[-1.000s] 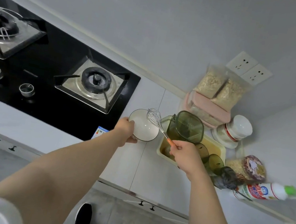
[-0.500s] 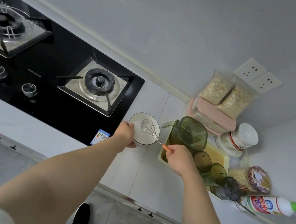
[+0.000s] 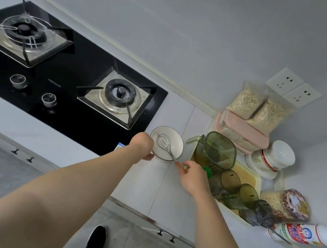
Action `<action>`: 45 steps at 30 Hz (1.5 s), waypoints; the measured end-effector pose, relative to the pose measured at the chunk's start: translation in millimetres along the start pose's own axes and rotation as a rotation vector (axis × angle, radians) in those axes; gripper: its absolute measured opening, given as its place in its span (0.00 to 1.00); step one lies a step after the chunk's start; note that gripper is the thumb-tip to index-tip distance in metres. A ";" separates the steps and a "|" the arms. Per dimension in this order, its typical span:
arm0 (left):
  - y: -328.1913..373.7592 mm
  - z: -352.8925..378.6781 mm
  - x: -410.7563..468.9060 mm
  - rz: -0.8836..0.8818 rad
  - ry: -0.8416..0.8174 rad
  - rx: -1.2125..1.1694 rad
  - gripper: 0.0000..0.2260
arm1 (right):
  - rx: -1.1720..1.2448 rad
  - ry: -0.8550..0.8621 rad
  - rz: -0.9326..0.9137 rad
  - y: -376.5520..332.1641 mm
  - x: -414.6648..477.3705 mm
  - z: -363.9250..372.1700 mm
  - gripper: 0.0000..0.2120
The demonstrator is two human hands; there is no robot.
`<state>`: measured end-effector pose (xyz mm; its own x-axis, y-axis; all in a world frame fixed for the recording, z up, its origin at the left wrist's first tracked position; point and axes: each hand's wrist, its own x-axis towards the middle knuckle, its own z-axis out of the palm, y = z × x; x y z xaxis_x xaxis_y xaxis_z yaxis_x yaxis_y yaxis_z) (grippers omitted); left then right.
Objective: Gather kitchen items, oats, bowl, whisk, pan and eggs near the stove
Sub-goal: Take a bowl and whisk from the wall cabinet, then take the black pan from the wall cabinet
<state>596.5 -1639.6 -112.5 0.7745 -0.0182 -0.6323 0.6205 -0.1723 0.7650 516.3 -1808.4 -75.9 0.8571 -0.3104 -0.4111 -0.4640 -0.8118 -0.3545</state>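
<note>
A white bowl point(image 3: 173, 144) with a dark rim rests on the white counter just right of the black gas stove point(image 3: 63, 79). My left hand point(image 3: 142, 145) grips the bowl's near-left rim. A metal whisk point(image 3: 163, 143) with an orange handle lies with its wire head inside the bowl, and my right hand point(image 3: 193, 178) pinches the handle end. Two clear bags of oats point(image 3: 258, 107) lean on the wall at the back right. No pan or eggs are in view.
A green pitcher point(image 3: 217, 151) and green cups point(image 3: 233, 187) sit in a yellow tray point(image 3: 253, 177) to the right of the bowl. Behind stand a pink-lidded box point(image 3: 242, 131), a white jar point(image 3: 272, 159), a patterned oat container point(image 3: 286, 204) and a lying bottle point(image 3: 307, 234).
My right hand lowered the whisk from above the bowl until its head rests inside. The bowl now sits on the counter by the stove.
</note>
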 end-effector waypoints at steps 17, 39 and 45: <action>22.2 -26.7 -64.3 0.179 0.055 0.305 0.04 | -0.083 0.189 0.051 -37.6 -64.2 -40.5 0.14; 211.3 -51.0 -400.9 1.729 0.073 0.537 0.18 | 0.364 1.273 -0.247 -117.0 -284.3 -228.8 0.14; 245.8 -44.1 -453.7 1.869 0.024 0.499 0.18 | 0.439 1.447 -0.305 -115.7 -325.6 -276.4 0.10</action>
<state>403.0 -1630.3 367.8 0.3173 -0.4731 0.8219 -0.9481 -0.1760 0.2648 352.8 -1750.2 331.1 0.2852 -0.5744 0.7673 -0.0415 -0.8072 -0.5889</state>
